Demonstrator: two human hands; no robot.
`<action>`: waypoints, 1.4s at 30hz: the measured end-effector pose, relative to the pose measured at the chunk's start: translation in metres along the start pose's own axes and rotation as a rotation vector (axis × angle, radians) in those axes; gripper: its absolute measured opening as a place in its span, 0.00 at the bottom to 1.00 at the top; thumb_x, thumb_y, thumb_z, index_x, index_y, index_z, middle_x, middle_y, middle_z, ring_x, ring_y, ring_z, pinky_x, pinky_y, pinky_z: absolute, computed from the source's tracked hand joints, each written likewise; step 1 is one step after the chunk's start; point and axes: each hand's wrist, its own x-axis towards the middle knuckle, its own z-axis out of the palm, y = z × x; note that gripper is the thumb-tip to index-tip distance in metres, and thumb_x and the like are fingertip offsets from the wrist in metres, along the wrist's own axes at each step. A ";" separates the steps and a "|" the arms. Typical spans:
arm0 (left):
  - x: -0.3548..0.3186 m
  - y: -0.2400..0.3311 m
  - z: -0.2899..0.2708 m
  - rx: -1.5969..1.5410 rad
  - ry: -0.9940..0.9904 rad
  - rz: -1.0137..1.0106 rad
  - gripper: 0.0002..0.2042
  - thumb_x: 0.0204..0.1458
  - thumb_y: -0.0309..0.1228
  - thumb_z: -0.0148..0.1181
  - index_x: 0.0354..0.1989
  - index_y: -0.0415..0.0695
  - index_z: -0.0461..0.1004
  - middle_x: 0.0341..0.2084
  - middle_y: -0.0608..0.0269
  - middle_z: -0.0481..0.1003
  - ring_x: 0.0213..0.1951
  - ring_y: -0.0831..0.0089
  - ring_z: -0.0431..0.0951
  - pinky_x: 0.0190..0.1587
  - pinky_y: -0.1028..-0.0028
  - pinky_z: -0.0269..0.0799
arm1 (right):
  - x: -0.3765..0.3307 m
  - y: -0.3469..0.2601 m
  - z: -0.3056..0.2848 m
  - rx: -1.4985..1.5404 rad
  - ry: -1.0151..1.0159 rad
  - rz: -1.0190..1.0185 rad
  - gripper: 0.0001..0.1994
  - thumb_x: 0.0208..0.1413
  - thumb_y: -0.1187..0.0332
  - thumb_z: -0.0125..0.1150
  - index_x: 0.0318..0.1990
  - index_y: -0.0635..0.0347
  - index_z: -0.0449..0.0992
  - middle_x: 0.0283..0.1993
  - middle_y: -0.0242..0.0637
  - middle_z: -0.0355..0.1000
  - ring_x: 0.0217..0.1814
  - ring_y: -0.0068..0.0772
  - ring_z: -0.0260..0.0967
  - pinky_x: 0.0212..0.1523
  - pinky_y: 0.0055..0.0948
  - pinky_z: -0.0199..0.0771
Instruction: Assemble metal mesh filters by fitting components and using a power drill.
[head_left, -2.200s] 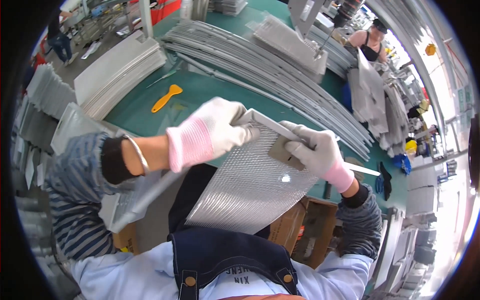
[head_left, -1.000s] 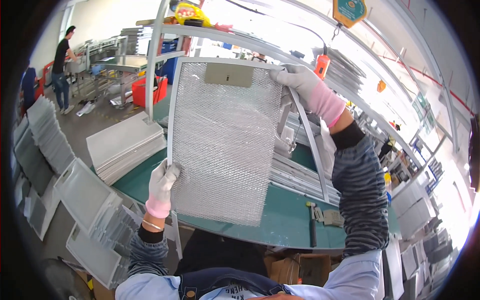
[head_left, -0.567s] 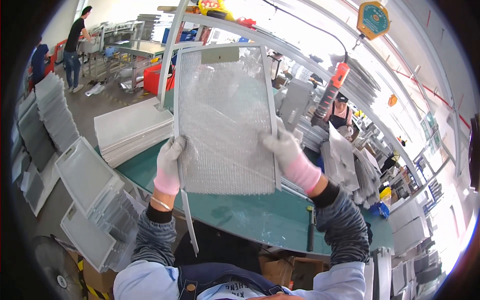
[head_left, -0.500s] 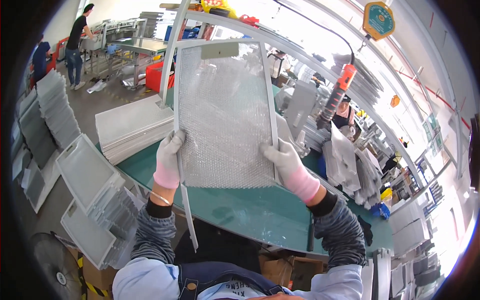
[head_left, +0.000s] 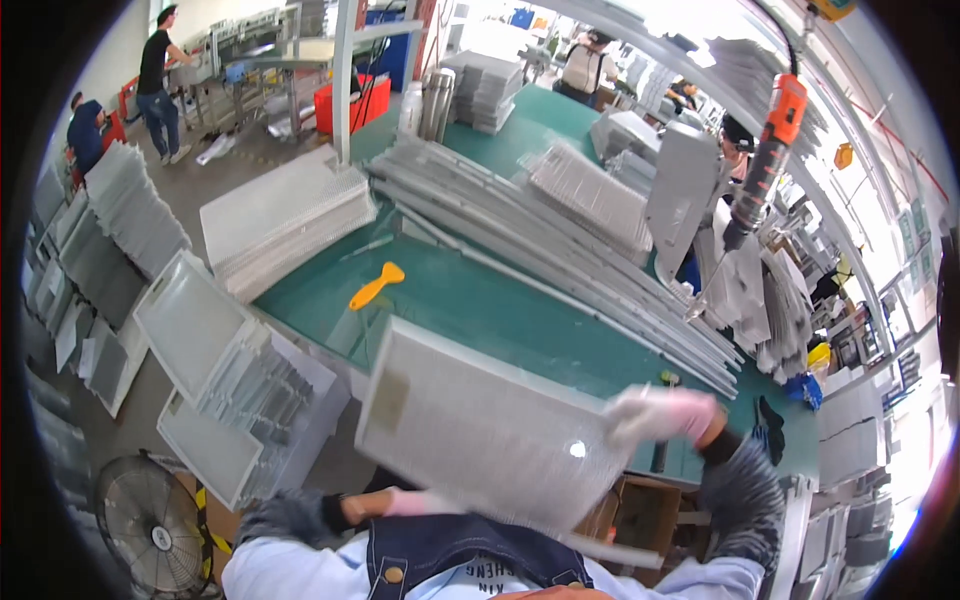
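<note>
A rectangular mesh filter panel (head_left: 490,425) with a pale frame is tilted over the near edge of the green table (head_left: 310,305). A greyish label patch (head_left: 388,398) shows near its left end. My right hand (head_left: 655,415), in a white glove with a pink cuff, is closed on the panel's right end, blurred by motion. Low at the panel's near edge is my left hand (head_left: 420,503); only its pink cuff shows and the fingers are hidden by the panel. A loose frame strip (head_left: 615,550) sticks out at the panel's lower right corner.
A yellow scraper (head_left: 377,286) lies on the table. Behind it are long metal frame strips (head_left: 560,270) and a stack of mesh sheets (head_left: 285,220). An orange power screwdriver (head_left: 768,160) hangs at right. Stacked panels (head_left: 215,350) and a fan (head_left: 155,525) stand at left.
The panel has come down from upright in front of me and turned sideways toward my body. My left hand moved down to its near edge. The scraper and metal strips are now in sight.
</note>
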 end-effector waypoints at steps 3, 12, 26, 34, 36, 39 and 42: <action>-0.090 0.027 0.075 0.485 1.060 -0.190 0.20 0.61 0.33 0.51 0.59 0.39 0.70 0.55 0.53 0.73 0.56 0.67 0.74 0.59 0.74 0.65 | 0.014 0.075 0.068 0.684 -0.037 0.103 0.21 0.57 0.64 0.62 0.53 0.70 0.73 0.43 0.32 0.75 0.45 0.22 0.70 0.50 0.25 0.71; -0.192 0.111 0.008 0.871 1.489 -0.631 0.20 0.56 0.48 0.57 0.39 0.40 0.74 0.27 0.46 0.76 0.33 0.50 0.78 0.38 0.61 0.74 | 0.067 0.091 0.058 0.619 -0.185 -0.060 0.31 0.54 0.58 0.66 0.58 0.75 0.68 0.51 0.38 0.74 0.50 0.25 0.69 0.54 0.25 0.69; -0.098 0.192 -0.085 0.717 1.113 -0.238 0.12 0.59 0.36 0.54 0.40 0.37 0.70 0.26 0.48 0.75 0.30 0.55 0.77 0.35 0.60 0.71 | 0.022 -0.006 0.067 0.349 0.331 0.098 0.19 0.48 0.66 0.64 0.48 0.65 0.79 0.27 0.27 0.73 0.30 0.17 0.66 0.33 0.23 0.68; -0.079 0.178 -0.091 0.719 1.213 -0.422 0.23 0.59 0.49 0.50 0.28 0.38 0.76 0.22 0.43 0.76 0.29 0.47 0.78 0.36 0.56 0.73 | 0.034 0.014 0.075 -0.268 0.225 0.082 0.18 0.57 0.55 0.59 0.43 0.63 0.72 0.31 0.49 0.73 0.36 0.51 0.74 0.39 0.42 0.72; -0.078 0.170 -0.091 0.799 1.257 -0.489 0.23 0.58 0.50 0.51 0.29 0.39 0.75 0.21 0.46 0.76 0.26 0.49 0.78 0.34 0.55 0.74 | 0.031 0.013 0.078 -0.309 0.393 -0.016 0.17 0.55 0.58 0.61 0.44 0.60 0.72 0.32 0.50 0.74 0.40 0.53 0.74 0.39 0.45 0.73; -0.072 0.161 -0.085 0.890 1.314 -0.530 0.21 0.57 0.50 0.52 0.32 0.41 0.76 0.21 0.50 0.76 0.25 0.50 0.79 0.32 0.56 0.74 | 0.033 0.010 0.097 -0.346 0.440 0.095 0.14 0.55 0.62 0.62 0.44 0.60 0.72 0.30 0.50 0.73 0.38 0.53 0.74 0.37 0.46 0.73; -0.078 0.146 -0.080 1.251 1.636 -0.175 0.18 0.56 0.47 0.56 0.38 0.43 0.77 0.21 0.54 0.76 0.24 0.52 0.79 0.30 0.58 0.74 | 0.027 0.025 0.101 -0.167 0.460 0.081 0.11 0.58 0.65 0.57 0.42 0.62 0.70 0.29 0.51 0.73 0.34 0.53 0.74 0.35 0.43 0.73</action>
